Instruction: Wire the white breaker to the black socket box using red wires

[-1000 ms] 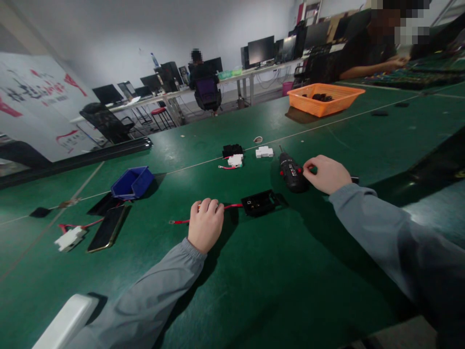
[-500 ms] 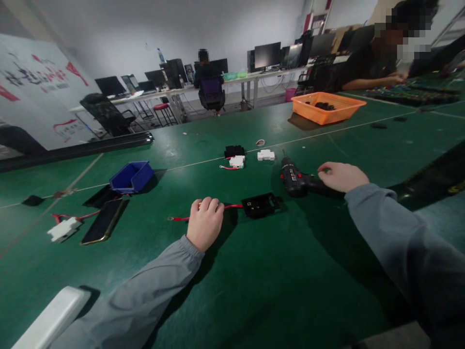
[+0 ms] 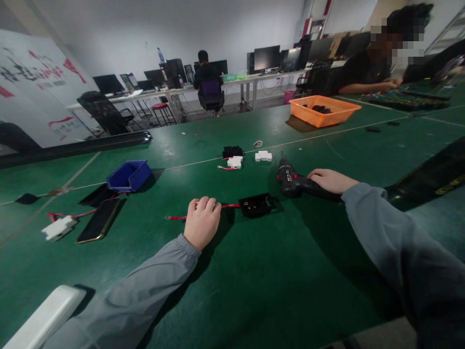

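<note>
Below, the left hand point(image 3: 202, 224) clamps its grip on slim red cable point(image 3: 231, 206).
Rectangular black box point(image 3: 254, 205) adjoins; right hand point(image 3: 334, 182) touches pistol-shaped black drill point(image 3: 289, 183), grip's closure unclear.

My sleeves point(image 3: 160, 278) are plain grey. The drill point(image 3: 286, 185) is black with red details and pale lettering. The wire point(image 3: 230, 206) is red; the housing point(image 3: 256, 206), black. I work on a green table point(image 3: 232, 295) crossed by pale lines. Bin point(image 3: 136, 177): blue. Basket point(image 3: 323, 117): orange. Phone point(image 3: 98, 222): black, gold-edged.
</note>
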### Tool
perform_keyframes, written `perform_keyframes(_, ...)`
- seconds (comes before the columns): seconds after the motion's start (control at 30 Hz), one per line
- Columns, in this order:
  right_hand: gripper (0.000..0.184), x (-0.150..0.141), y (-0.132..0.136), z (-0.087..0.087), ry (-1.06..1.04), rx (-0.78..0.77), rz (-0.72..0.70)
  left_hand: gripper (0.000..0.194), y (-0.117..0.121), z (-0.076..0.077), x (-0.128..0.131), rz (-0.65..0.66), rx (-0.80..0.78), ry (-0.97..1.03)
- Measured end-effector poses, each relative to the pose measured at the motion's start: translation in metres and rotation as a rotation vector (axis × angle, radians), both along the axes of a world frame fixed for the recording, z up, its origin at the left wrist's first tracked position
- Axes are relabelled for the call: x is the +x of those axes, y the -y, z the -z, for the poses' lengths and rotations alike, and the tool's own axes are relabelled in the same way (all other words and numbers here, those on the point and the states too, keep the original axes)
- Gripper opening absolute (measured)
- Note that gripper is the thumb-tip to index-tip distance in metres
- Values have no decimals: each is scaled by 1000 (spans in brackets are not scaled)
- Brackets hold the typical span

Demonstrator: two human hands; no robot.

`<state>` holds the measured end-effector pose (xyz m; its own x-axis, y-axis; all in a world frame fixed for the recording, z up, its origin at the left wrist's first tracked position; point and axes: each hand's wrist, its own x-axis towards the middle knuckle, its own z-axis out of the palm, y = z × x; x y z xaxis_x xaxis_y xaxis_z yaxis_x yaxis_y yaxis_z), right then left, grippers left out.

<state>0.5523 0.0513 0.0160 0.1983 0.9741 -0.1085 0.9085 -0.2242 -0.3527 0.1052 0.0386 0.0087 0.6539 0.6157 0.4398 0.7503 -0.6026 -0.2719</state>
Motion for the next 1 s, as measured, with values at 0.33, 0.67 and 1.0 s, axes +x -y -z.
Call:
perform_keyframes(0.33,38,4,-6,0,-129,-54,152,20,0,-1,0,4,6,-14)
perform_keyframes(0.67,26,5,-3,-1,-30,-19,129,20,0,-1,0,-5,9,-25)
perform_keyframes(1.0,19,-70,26,-13,476,796,-125,19,0,-1,0,-16,5,-43)
